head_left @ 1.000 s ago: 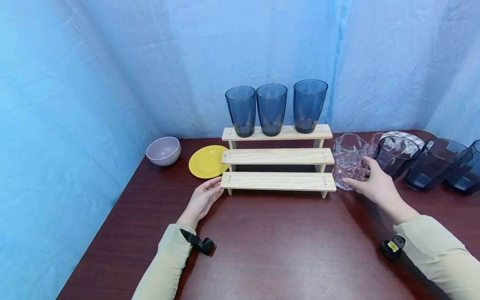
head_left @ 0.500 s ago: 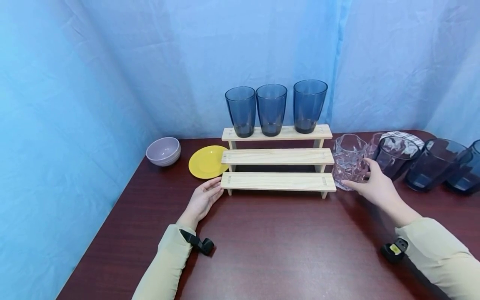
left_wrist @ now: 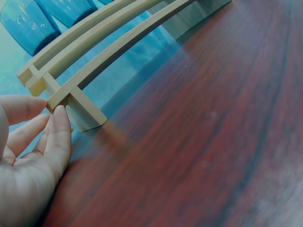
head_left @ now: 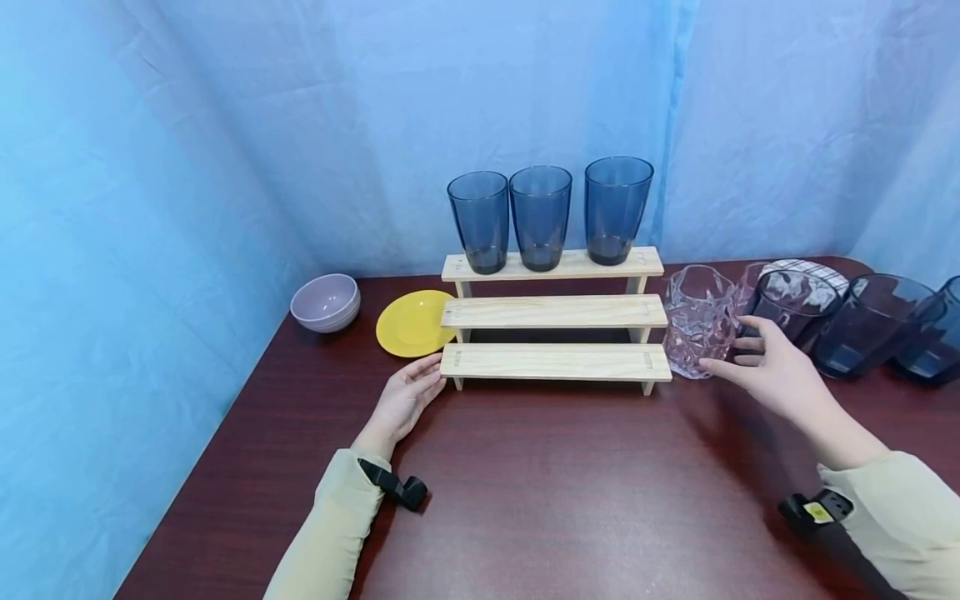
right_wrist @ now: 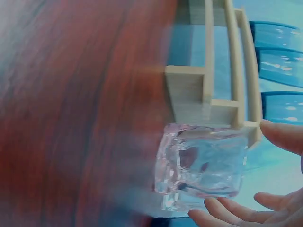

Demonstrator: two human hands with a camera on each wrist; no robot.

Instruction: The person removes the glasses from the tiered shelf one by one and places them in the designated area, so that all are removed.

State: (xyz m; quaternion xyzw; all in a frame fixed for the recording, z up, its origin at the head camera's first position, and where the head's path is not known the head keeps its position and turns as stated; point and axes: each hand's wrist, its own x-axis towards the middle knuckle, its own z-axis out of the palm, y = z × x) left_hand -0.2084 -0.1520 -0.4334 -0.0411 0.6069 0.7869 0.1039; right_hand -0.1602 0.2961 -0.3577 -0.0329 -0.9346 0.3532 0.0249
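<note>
A three-step wooden rack (head_left: 555,362) stands on the table. My left hand (head_left: 405,398) pinches the left end of its lowest board, thumb and fingertips at the corner in the left wrist view. Off the rack's right end, my right hand (head_left: 780,375) has its fingers spread beside clear, faintly pink textured glassware (head_left: 699,337). In the right wrist view, a clear drinking glass (right_wrist: 208,163) appears next to the rack's legs, the thumb and fingers (right_wrist: 222,213) apart around its far side and holding nothing. Several blue tumblers (head_left: 542,218) stand along the top board.
More dark blue tumblers (head_left: 873,325) stand at the right, in front of a white checked plate (head_left: 813,271). A yellow plate (head_left: 412,325) and a lilac bowl (head_left: 326,304) sit at the left. Blue curtains (head_left: 375,125) hang behind the table.
My right hand has let go of the clear glass and drawn back to the right, its fingers wider apart. The left hand has stayed at the rack's corner.
</note>
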